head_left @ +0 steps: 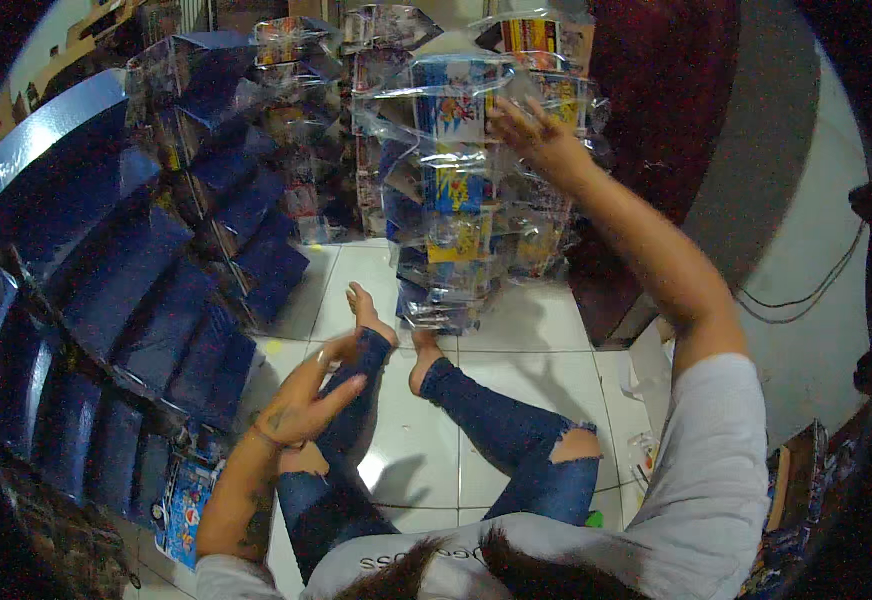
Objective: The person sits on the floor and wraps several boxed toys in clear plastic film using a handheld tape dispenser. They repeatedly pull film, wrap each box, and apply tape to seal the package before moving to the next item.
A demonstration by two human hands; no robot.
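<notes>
"Looking at the hands first, how open is the right hand [538,135]?"

"Its fingers are parted, out at one o'clock, over the upper right part of a plastic-wrapped stack [456,200]. The fingertips overlap the clear film; whether they press on it or pinch it, I cannot tell."

"And the left hand [321,400]?"

"At eight o'clock, above the left leg [351,428]. The thumb stands away from the fingers, and nothing shows in its grasp. The two hands are well apart."

"Where exactly does that stack stand?"

"At twelve o'clock, on the white tiled floor [406,440], just beyond the bare feet [426,370]."

"What is inside the plastic?"

"Printed pieces [456,110] in blue, yellow and white, one above another. Creases and glare hide whether they are boxes or flat card. Further wrapped bundles [301,130] stand beside it, toward eleven o'clock."

"Any other containers?"

"Shiny dark blue tiers [121,240] rise in steps from eight to ten o'clock. I cannot tell whether anything sits in them. Below, between seven and eight, there is a blue printed package [184,510], its contents hidden."

"And at two o'clock?"

"A dark red panel [656,130], near the right forearm [646,230]."
</notes>
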